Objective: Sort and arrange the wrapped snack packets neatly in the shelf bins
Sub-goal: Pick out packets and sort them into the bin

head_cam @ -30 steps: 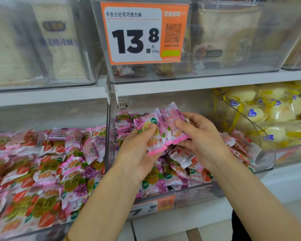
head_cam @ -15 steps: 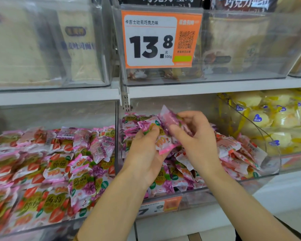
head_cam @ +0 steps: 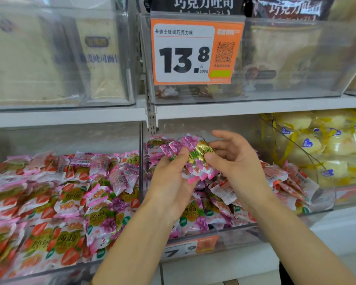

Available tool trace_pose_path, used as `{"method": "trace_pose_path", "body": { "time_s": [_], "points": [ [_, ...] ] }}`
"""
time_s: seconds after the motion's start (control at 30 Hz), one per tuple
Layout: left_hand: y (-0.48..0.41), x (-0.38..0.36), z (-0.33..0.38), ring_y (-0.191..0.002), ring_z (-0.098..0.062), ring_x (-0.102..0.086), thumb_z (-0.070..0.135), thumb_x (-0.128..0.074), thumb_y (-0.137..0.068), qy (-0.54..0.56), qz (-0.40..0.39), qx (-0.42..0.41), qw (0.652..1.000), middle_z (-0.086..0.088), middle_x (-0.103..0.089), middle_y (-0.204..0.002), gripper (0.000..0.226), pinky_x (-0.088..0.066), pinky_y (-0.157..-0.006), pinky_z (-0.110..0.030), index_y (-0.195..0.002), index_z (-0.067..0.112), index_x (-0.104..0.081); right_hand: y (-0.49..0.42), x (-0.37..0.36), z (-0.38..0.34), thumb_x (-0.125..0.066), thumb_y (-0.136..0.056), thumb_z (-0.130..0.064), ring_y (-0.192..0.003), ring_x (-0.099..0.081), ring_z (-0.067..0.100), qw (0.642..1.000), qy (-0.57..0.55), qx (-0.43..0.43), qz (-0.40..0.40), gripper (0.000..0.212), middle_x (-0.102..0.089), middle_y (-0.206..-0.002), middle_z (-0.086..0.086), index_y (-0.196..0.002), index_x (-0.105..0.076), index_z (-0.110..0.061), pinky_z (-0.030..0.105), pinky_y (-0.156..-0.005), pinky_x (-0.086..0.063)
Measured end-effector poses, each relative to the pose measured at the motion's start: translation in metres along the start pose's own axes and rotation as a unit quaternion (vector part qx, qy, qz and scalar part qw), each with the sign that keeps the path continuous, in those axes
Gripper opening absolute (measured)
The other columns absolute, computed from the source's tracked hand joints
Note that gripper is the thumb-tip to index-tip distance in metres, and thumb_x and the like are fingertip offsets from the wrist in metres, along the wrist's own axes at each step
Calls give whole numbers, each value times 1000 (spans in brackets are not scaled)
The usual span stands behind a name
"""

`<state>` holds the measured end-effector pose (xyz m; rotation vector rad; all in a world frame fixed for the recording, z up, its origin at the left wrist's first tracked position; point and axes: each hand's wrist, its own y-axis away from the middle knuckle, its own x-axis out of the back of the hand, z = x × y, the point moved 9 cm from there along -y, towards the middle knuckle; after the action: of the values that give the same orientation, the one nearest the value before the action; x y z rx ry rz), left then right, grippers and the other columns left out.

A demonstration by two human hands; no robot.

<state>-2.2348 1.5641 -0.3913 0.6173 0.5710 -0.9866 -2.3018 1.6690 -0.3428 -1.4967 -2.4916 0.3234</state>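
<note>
Left hand [head_cam: 169, 182] grips upright fanned packets [head_cam: 192, 164], sealed ends down; right hand [head_cam: 238, 167] pinches the front one.

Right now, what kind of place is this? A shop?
Most likely a shop's snack aisle. An orange price tag reading 13.8 hangs on a clear bin, white shelves carry more bins heaped with pink snack packets, and the left hand and right hand hold a bunch of them.

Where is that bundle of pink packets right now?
Head view, centre: the packets are held between the left hand and right hand, above the middle lower-shelf bin.
</note>
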Motion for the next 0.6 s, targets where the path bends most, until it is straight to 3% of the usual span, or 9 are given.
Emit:
{"method": "trace_pose_path", "body": {
  "time_s": [0.07, 0.13, 0.2, 0.3, 0.4, 0.5, 0.6],
  "points": [
    [-1, 4, 0, -122, -26, -54, 13, -63, -85, -7, 10, -3, 1000, -12, -43, -145, 74, -43, -102, -48, -148, 18, -23, -2, 5, 11, -71, -77, -2, -89, -61, 14, 998, -31, -49, 8, 42, -64, -100, 3, -113, -60, -21, 20, -74, -52],
    [-1, 6, -1, -124, -25, -52, 13, -65, -83, -25, 12, -3, 1000, -10, -43, -146, 78, -40, -104, -49, -148, 21, -22, -2, 3, 21, -70, -74, 3, -95, -62, 20, 992, -82, -99, -3, 40, -65, -98, 6, -107, -64, -18, 27, -81, -52],
    [0, 7, -2, -125, -23, -51, 12, -64, -85, -48, 19, -5, 999, -7, -46, -143, 76, -38, -106, -47, -148, 25, -23, 0, 0, 25, -68, -73, 9, -89, -64, 19, 984, -117, -132, -25, 35, -65, -91, 6, -98, -65, -15, 28, -80, -52],
    [0, 9, -2, -128, -22, -47, 14, -68, -80, -76, 27, -11, 997, -4, -49, -141, 81, -35, -108, -47, -147, 26, -26, 1, 1, 27, -64, -72, 14, -70, -63, 10, 973, -146, -175, -43, 33, -63, -76, 0, -91, -64, -12, 21, -66, -52],
    [2, 10, -1, -131, -24, -44, 19, -75, -62, -103, 28, 0, 994, -5, -44, -146, 99, -33, -109, -50, -147, 25, -27, 3, -2, 29, -66, -62, 12, -75, -58, 15, 953, -207, -209, -72, 32, -59, -79, 5, -85, -64, -10, 28, -75, -48],
    [6, 7, -2, -130, -23, -45, 15, -74, -66, -105, 33, 10, 994, -5, -44, -145, 95, -34, -107, -47, -148, 24, -25, 5, -8, 26, -62, -64, 6, -65, -60, 15, 945, -220, -216, -111, 18, -62, -69, 4, -68, -64, -11, 29, -61, -50],
    [9, 3, -2, -121, -20, -53, 8, -68, -80, -84, 49, 12, 995, -4, -53, -136, 85, -39, -102, -43, -148, 25, -19, 6, -11, 25, -60, -69, -4, -66, -62, 20, 931, -262, -223, -120, 11, -62, -76, 10, -80, -58, -5, 27, -52, -53]
  ]
}}
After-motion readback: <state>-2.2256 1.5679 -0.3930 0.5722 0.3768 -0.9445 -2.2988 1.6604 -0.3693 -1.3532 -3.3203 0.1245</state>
